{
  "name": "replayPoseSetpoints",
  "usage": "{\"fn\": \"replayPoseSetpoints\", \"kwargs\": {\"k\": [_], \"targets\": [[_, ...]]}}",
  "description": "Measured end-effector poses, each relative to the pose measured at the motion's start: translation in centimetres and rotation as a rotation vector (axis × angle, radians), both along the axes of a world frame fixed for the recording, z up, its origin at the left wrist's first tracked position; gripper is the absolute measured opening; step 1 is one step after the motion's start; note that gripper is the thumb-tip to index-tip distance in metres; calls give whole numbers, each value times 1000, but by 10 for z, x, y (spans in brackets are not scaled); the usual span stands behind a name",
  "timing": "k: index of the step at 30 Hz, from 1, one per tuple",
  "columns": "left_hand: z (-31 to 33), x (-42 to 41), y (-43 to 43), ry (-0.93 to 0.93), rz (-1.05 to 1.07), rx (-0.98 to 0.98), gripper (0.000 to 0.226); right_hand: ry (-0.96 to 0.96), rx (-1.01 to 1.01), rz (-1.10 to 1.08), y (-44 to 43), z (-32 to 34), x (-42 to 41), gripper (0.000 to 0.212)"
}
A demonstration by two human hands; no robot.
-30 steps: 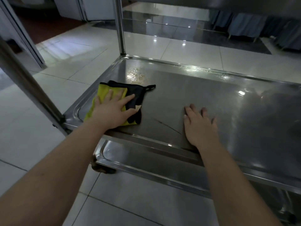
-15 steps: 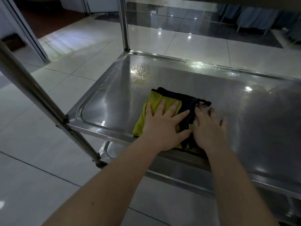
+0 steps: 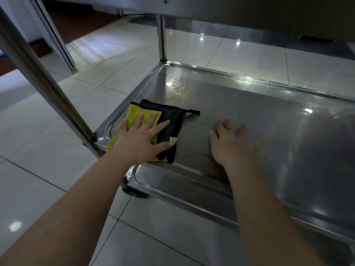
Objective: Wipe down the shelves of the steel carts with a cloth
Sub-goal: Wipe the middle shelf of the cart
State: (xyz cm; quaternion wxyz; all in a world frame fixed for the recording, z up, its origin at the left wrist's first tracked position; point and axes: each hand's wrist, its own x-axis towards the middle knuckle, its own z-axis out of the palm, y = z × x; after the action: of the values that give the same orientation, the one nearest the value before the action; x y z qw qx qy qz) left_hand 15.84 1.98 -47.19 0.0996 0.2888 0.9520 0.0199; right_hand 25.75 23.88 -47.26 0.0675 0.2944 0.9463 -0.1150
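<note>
**Pale tiles, a doorway to the left**

Glossy pale floor tiles (image 3: pixel 57 169) cover the ground, split by thin dark grout lines; a round light spot (image 3: pixel 15 226) glints on a tile at lower left; a pair of smaller glints (image 3: pixel 201 38) shines on the far tiles, side by side. At upper left a white door frame (image 3: pixel 57 39) slants down to the tiles; beyond it lies a reddish-brown floor (image 3: pixel 80 22); a dark low object (image 3: pixel 41 47) sits left of the frame, too dim to identify. A dark strip of flooring (image 3: pixel 317 43) runs along the far tiles at upper right.
</note>
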Motion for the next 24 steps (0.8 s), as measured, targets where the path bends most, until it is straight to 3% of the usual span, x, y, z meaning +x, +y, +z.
{"fn": "replayPoseSetpoints", "kwargs": {"k": [5, 12, 16, 21, 24], "targets": [[0, -8, -3, -16, 4, 19, 74, 32, 51, 136, -20, -8, -24, 62], [0, -62, -3, 16, 115, 18, 77, 11, 18, 208, -3, -8, -20, 62], [0, -79, 30, 48, 100, 20, 73, -13, 113, 275, 12, -8, -17, 61], [1, -63, 124, 30, -64, 18, 69, 141, -11, 164, 17, -11, -19, 60], [0, -30, 185, 11, -269, -18, 68, 378, -186, 23, 26, -14, -17, 64]]}}
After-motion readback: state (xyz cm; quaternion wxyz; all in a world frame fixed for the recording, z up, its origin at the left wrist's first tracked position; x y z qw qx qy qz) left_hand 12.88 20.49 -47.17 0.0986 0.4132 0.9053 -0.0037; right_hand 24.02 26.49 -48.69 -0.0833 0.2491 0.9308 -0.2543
